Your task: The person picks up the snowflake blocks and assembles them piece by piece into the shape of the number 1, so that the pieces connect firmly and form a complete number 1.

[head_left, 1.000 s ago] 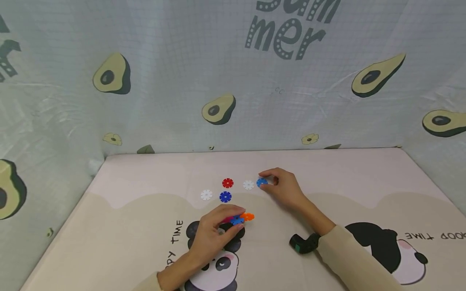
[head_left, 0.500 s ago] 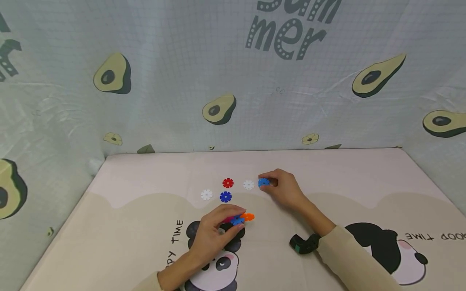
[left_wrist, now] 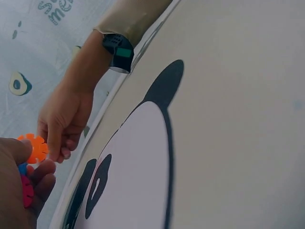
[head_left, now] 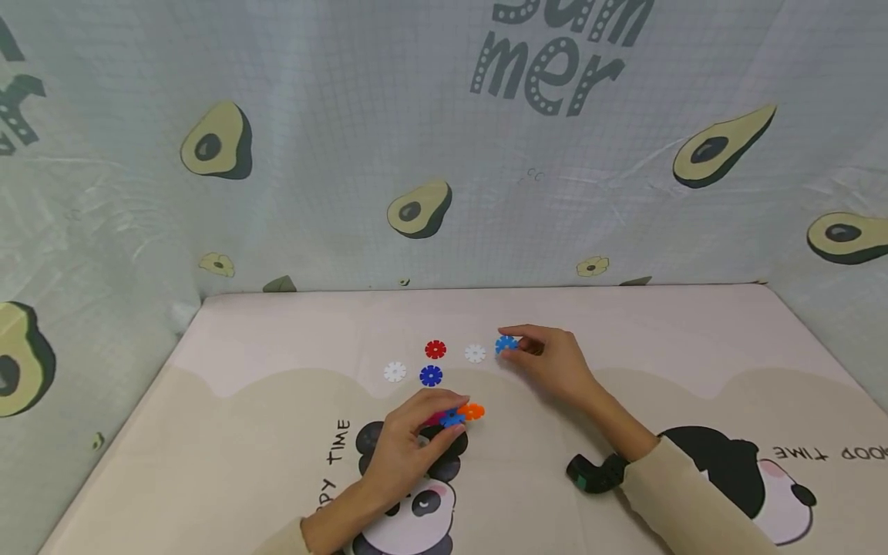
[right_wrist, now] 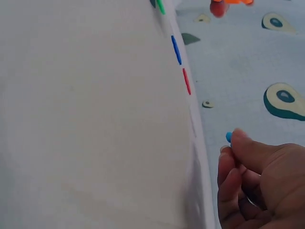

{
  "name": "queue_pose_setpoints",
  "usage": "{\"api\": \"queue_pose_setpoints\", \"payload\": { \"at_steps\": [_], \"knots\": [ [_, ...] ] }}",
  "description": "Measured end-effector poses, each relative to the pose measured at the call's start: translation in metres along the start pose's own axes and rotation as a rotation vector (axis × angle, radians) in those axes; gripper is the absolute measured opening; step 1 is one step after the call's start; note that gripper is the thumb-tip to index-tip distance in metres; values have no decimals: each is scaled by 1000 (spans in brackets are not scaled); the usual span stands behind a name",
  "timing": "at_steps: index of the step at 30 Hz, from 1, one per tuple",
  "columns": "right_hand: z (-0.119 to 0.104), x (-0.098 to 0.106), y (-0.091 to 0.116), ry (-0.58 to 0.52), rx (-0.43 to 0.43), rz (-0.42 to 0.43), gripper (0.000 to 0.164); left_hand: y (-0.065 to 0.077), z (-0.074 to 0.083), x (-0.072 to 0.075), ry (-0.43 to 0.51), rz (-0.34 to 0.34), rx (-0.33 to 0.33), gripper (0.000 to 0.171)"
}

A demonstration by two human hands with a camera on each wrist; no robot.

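My right hand (head_left: pixel 555 362) pinches a light blue snowflake disc (head_left: pixel 506 344) between thumb and finger, near the far part of the table. In the right wrist view only a small blue edge of that disc shows at the fingertips. Nearer and to the left, my left hand (head_left: pixel 412 439) grips a small cluster of joined snowflake discs. An orange disc (head_left: pixel 474 412) sticks out to the right, a blue disc (head_left: pixel 452 418) sits in the middle, and a pink disc (left_wrist: pixel 27 192) is partly covered by the fingers.
Loose discs lie flat beyond my left hand: a red disc (head_left: pixel 435 349), a dark blue disc (head_left: pixel 431 375), a white disc (head_left: pixel 395 372) and another white disc (head_left: pixel 475 353). A green piece (right_wrist: pixel 160 6) shows at the right wrist view's top. Fabric (head_left: pixel 312 231) hangs behind the table.
My right hand, with the light blue disc pinched, has shifted slightly right and the disc has come away from the nearby white disc. The left hand and its cluster stay almost still.
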State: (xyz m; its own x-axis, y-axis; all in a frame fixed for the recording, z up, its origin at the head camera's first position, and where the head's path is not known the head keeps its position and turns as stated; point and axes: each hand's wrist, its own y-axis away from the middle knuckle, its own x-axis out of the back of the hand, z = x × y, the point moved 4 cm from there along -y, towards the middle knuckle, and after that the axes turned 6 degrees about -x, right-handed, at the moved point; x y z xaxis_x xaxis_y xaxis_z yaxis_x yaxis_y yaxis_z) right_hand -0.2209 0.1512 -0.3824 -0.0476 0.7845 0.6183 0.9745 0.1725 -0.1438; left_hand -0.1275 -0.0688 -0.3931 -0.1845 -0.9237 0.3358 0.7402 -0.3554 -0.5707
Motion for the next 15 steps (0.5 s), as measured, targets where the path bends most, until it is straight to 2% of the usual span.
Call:
{"api": "queue_pose_setpoints", "payload": {
  "at_steps": [8,15],
  "knots": [
    [-5,6,11,-125,-43,-84,35,0,0,1,-27,4,-14,31],
    [-10,9,23,-217,-60,-145,39,-2,2,0,3,2,-9,32]
  ]
}}
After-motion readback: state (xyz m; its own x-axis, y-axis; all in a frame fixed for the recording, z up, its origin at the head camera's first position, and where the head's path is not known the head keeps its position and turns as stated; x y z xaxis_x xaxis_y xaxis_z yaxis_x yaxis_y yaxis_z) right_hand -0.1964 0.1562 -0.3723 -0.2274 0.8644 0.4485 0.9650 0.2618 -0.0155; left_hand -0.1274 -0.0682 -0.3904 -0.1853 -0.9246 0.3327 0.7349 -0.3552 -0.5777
